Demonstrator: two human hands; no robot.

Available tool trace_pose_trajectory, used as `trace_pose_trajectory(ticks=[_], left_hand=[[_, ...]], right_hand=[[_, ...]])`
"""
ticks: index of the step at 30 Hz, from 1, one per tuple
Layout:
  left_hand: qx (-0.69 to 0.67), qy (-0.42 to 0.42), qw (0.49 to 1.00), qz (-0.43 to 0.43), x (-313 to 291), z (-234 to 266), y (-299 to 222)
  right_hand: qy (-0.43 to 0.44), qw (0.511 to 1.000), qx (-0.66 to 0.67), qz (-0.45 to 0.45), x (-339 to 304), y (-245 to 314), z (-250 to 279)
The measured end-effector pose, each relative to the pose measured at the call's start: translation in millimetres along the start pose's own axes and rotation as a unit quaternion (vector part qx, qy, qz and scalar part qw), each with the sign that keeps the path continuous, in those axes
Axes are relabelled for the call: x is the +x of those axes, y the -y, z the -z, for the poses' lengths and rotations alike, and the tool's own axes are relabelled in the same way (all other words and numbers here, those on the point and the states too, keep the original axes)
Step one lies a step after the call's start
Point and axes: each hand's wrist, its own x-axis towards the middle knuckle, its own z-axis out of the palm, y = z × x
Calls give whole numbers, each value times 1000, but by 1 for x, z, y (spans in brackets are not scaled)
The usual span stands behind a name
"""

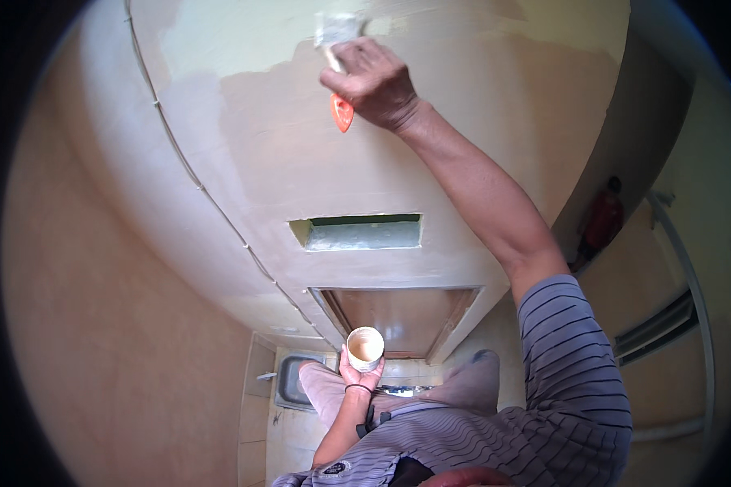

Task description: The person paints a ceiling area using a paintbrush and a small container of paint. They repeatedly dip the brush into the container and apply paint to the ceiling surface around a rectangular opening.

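Observation:
High on the wall, my right hand (375, 84) is closed round the handle of a paintbrush (339, 29). The brush's bristles are pale and blurred, up against the wall, and its orange handle end (343, 114) sticks out below my fist. Down at waist height my left hand (361, 373) grips a small round tub (365, 347) from beneath, its mouth facing up with peach-beige paint inside. The wall (300, 162) carries a pinkish-beige coat over its middle, with a paler yellowish-green area (235, 36) along the top.
A cable (201, 187) runs down the wall's left side. Below the brush are a rectangular vent opening (365, 233) and a brown door (398, 316). A grey sink (293, 381) stands at lower left. Another person in red (603, 217) is far off to the right, near a curved pipe (684, 252).

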Motion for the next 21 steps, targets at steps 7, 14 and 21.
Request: trace_pose_trajectory(ticks=[7,14,21], left_hand=[[-10,-15,1000,-12,-2,1,0],[-11,-9,1000,1,1,5,2],[2,-12,1000,-3,-1,-7,3]], right_hand=[[-141,927,271,-218,-4,-53,16],[-179,966,7,-188,-18,-75,77],[-45,996,40,-60,-1,16,7]])
